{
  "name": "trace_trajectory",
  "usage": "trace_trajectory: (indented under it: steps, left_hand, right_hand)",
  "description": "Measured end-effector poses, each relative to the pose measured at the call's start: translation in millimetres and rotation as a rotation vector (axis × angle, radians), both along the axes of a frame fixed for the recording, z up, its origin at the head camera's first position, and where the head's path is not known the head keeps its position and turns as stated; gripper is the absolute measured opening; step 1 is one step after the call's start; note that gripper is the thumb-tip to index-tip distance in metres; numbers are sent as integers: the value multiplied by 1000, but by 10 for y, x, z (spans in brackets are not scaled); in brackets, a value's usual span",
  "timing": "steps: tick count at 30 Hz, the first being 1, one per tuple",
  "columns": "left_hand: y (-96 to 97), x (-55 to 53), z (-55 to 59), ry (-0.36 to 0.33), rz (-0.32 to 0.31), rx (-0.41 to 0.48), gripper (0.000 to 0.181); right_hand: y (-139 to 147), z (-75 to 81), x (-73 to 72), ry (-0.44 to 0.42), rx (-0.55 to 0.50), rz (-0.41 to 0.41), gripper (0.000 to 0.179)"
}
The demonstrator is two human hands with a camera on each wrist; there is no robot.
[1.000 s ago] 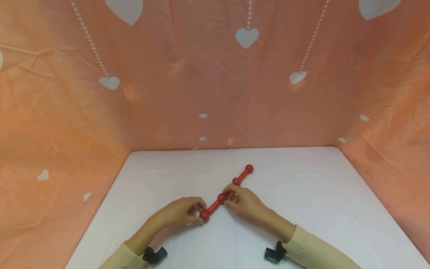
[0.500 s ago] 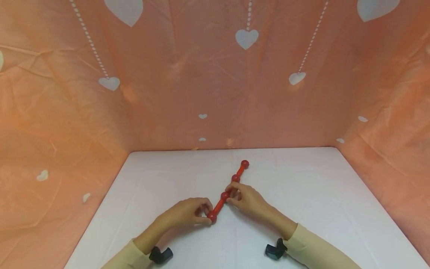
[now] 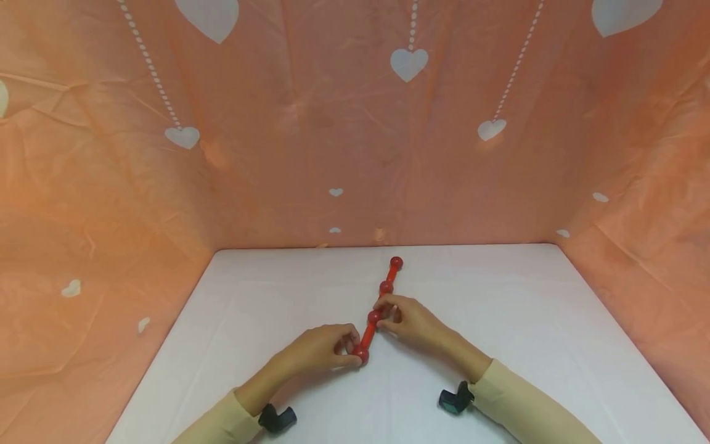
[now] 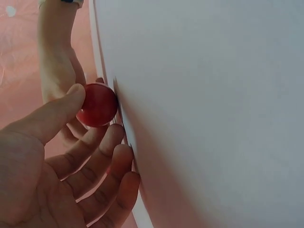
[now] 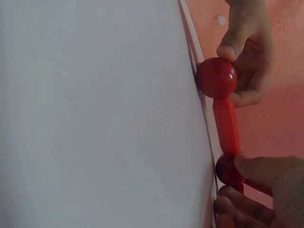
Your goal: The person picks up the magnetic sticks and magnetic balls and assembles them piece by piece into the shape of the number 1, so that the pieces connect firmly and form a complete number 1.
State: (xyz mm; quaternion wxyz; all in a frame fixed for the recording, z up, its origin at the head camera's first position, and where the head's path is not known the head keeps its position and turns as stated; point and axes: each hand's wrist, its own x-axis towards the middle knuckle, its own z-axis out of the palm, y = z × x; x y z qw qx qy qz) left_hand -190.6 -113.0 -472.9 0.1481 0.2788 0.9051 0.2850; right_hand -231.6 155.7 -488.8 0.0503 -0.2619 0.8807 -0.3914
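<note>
A chain of red balls joined by red ribbed rods (image 3: 368,337) lies slantwise on the white table. My left hand (image 3: 327,346) pinches the near end ball (image 3: 361,354) between thumb and fingers. In the left wrist view the thumb presses that ball (image 4: 99,105) from one side, with the other fingers spread below. My right hand (image 3: 413,319) holds the chain around its third ball from the far end (image 3: 374,317), covering part of the rod beyond it. Farther off, a second ball (image 3: 386,287) and the far end ball (image 3: 396,263) are untouched.
The white tabletop (image 3: 516,308) spreads around both hands. Orange cloth (image 3: 305,142) printed with pale hearts hangs behind and at both sides. Black wrist cameras (image 3: 277,419) hang under the beige sleeves.
The chain has turned counterclockwise toward a steeper line. Its near end has moved right with my left hand, while its far end has swung left and away. The right hand has shifted slightly.
</note>
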Motion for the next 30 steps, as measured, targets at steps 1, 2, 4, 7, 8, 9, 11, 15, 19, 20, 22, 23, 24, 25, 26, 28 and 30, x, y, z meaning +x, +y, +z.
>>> trace_trajectory:
  steps: [1,2,4,7,8,9,11,15,19,20,22,23,24,25,26,28,30]
  left_hand:
    - [16,0,0,3,1,1,25]
    - [31,2,0,3,3,1,26]
    - [61,7,1,8,9,0,26]
    - [100,14,7,18,21,-9,28]
    - [111,16,10,21,25,-14,28]
    - [122,17,11,26,29,-19,28]
    - [144,18,13,33,35,-26,28]
    - [187,18,16,28,44,-34,28]
    - [239,15,27,17,48,-37,29]
    - [252,13,29,14,50,-38,28]
    - [281,11,34,12,55,-39,29]
    - [292,12,36,10,60,-39,28]
    - [304,11,39,9,63,-38,28]
    - [318,10,42,9,67,-36,28]
    - [329,8,43,8,72,-36,28]
    - [347,2,42,9,80,-36,28]
    - [362,-5,39,13,85,-38,28]
  right_hand:
    - [2,0,-11,0,1,1,31]
    - [4,0,-23,1,5,3,32]
    - [7,-3,-46,2,6,9,32]
    - [10,-12,-85,9,12,21,33]
    - [12,-17,-101,17,10,29,33]
    - [12,-19,-115,16,11,30,33]
    - [15,-19,-138,17,12,34,32]
    - [22,-11,-178,10,4,49,32]
    - [32,4,-213,6,6,71,31]
    - [32,11,-219,6,9,77,31]
    - [36,24,-232,8,14,90,30]
    - [38,30,-239,12,17,95,30]
    - [40,34,-245,16,19,99,30]
    - [42,41,-249,19,21,101,30]
    - [44,48,-253,21,23,100,30]
    - [52,59,-261,25,25,99,30]
    - [57,67,-270,30,26,97,30]
